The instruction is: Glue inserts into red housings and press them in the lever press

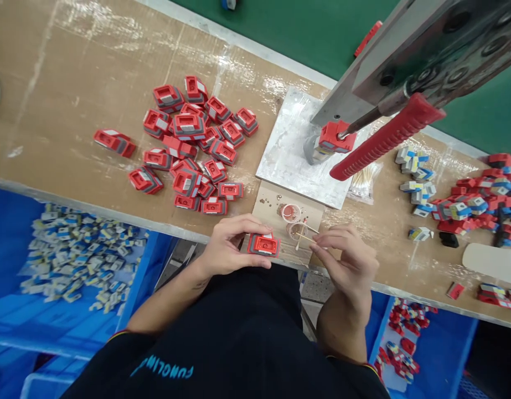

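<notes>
Red part [264, 244] sits between the thumb and fingers of a person's left hand [234, 244], at the near edge of a brown-covered table [93, 72], its hollow side facing up. The right hand [346, 255], fingers pinched narrow, holds a thin stick [304, 236] over two small clear cups [290, 213] just beyond the edge. A second stick lies close by; whether the fingers also grip it cannot be told. The cups stand on a spotted board [269, 209], one just behind the other, with reddish contents visible in the farther cup.

Blue bins flank the person below the table: the left bin [143, 277] holds white, blue and yellow pieces [81, 255], the right bin [442, 343] mostly red ones. Farther in, a loose pile of similar red and gray parts [189, 124] spreads across the table to the left. Beside it, a metal plate [280, 149] bears a press with a red handle [388, 138] and another red piece [337, 136] under its tip. A bag of sticks [364, 180] lies at the plate's right, short of more mixed pieces [466, 205]. A green surface [297, 27] fills the far side.
</notes>
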Available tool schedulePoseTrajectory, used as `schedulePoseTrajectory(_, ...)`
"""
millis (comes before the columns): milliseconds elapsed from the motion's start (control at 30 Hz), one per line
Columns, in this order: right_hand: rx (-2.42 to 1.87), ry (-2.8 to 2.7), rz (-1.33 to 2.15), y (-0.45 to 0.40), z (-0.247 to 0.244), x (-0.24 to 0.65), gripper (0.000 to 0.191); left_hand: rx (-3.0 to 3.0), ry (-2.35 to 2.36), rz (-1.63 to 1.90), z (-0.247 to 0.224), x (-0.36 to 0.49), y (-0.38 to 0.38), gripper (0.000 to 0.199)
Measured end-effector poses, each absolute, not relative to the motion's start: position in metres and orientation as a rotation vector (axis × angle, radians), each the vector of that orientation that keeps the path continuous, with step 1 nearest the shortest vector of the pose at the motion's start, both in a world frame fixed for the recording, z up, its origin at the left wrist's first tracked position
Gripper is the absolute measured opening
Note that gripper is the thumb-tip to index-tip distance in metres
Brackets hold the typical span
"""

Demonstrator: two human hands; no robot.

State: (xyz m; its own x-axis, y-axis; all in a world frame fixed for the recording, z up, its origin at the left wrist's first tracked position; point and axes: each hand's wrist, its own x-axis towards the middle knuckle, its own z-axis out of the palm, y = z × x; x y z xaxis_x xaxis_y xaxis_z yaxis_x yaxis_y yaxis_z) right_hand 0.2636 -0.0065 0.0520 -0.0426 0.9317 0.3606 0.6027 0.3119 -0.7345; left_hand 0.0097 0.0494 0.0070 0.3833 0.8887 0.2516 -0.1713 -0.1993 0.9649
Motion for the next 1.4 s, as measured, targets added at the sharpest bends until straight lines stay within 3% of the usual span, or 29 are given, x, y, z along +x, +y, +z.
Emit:
schedulePoseTrajectory(133, -1.425, -1.866, 0.606, -0.01, 0.049, 0.265, 0.015, 1.402, 0.669, 1.192, 0.009, 0.009, 0.05, 0.048)
schedulePoseTrajectory(200, -1.448, -1.785, 0.673, -0.016, 0.047, 0.282, 0.027, 1.398, 0.684, 1.196, 0.011, 0.005, 0.05, 0.047)
schedulePoseTrajectory(367, -1.659, -1.092, 0.003, -0.035, 0.038, 0.356, 0.023, 1.337, 0.79, 1.129, 0.015, -0.011, 0.047, 0.046)
schedulePoseTrajectory(433, -1.823, -1.025, -0.118, -0.036, 0.038, 0.384, 0.027, 1.267, 0.872, 1.098, 0.013, -0.014, 0.046, 0.047)
schedulePoseTrajectory(667, -2.31, -1.584, -0.218, 0.024, 0.043, 0.446, 0.027, 1.174, 0.654, 1.147, 0.01, -0.005, 0.05, 0.031)
schedulePoseTrajectory(833, -2.46, -1.776, -0.01, 0.068, 0.045, 0.461, 0.022, 1.057, 0.661, 1.151, 0.01, -0.01, 0.045, 0.037)
schedulePoseTrajectory(967, -2.086, -1.663, -0.028, 0.047, 0.05, 0.436, 0.014, 0.871, 0.67, 1.17, 0.015, -0.002, 0.035, 0.048)
schedulePoseTrajectory(1133, -1.4, -1.448, 0.259, -0.014, 0.059, 0.336, 0.022, 0.699, 0.522, 1.097, 0.026, 0.027, 0.029, 0.031)
schedulePoseTrajectory(1400, -1.021, -1.43, 0.476, -0.034, 0.066, 0.229, 0.027, 0.744, 0.523, 0.909, 0.03, 0.034, 0.018, 0.048)
